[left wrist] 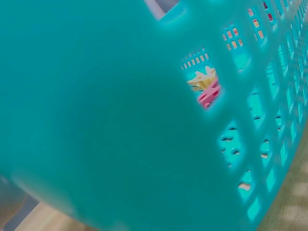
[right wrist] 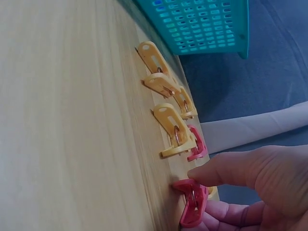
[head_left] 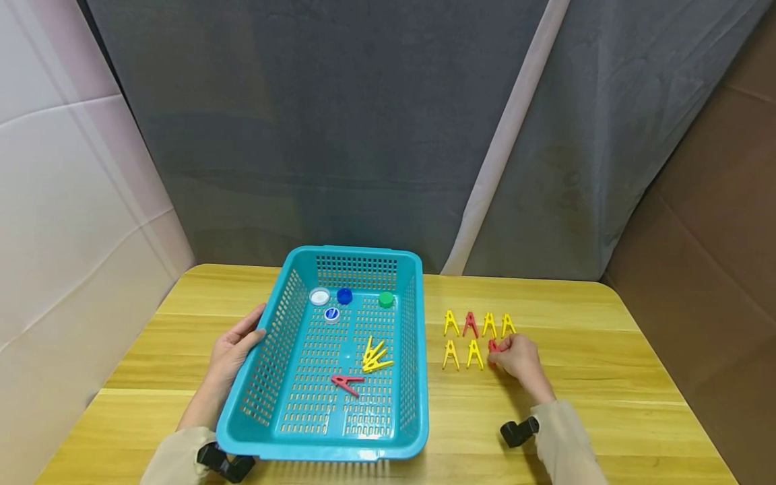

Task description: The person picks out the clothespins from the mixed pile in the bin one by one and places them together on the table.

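Observation:
A turquoise plastic basket (head_left: 419,377) stands in the middle of the head view. My left hand (head_left: 227,353) holds its left side near the rim; the basket hides part of the fingers. Inside lie yellow clothespins (head_left: 376,357), a red clothespin (head_left: 347,384) and several bottle caps (head_left: 344,296). My right hand (head_left: 520,359) pinches another red clothespin (right wrist: 193,202) between thumb and fingers at the right end of the front row. Beside it in that row stand two yellow clothespins (head_left: 475,354). Behind them is a row of yellow clothespins (head_left: 451,323) with one red clothespin (head_left: 470,325) among them.
The wooden table (head_left: 576,431) extends to both sides of the basket. A grey cloth (head_left: 339,135) hangs behind its far edge, with a pale strip (head_left: 506,138) slanting across. A white panel (head_left: 79,202) rises at left, a brown one (head_left: 709,236) at right.

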### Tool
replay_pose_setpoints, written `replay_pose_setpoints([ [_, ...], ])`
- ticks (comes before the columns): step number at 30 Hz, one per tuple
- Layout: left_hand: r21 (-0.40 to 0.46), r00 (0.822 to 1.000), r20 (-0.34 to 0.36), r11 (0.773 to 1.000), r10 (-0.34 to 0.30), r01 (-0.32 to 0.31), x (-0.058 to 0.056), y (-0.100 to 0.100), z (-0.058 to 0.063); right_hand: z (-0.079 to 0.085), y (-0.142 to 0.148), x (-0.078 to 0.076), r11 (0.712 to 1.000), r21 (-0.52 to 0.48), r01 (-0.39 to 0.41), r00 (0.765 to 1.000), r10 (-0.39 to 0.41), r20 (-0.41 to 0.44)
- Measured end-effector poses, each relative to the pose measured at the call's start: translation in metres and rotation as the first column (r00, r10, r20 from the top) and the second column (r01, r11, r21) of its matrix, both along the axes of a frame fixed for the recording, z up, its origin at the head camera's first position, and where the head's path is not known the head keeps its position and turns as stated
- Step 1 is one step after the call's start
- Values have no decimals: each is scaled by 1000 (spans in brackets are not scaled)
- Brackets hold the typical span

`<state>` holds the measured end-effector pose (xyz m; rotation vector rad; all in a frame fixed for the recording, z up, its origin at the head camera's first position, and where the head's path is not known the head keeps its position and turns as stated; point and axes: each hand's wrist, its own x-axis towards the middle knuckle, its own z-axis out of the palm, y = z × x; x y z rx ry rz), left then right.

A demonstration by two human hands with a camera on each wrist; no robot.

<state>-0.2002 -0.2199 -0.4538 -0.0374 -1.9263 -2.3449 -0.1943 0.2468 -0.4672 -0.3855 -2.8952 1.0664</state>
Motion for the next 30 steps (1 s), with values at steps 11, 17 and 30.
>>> replay_pose_setpoints([
  [11,-11,1000,22,1000,12,-11,-1,1,1,3,0,-1,1000,2,-7,1000,7,22],
  [17,-14,1000,18,1000,11,-10,-1,2,1,14,1,0,1000,-4,-14,1000,14,-28],
  [30,-8,1000,3,1000,12,-12,0,1,1,64,-39,-9,991,-73,-112,965,91,-247],
])
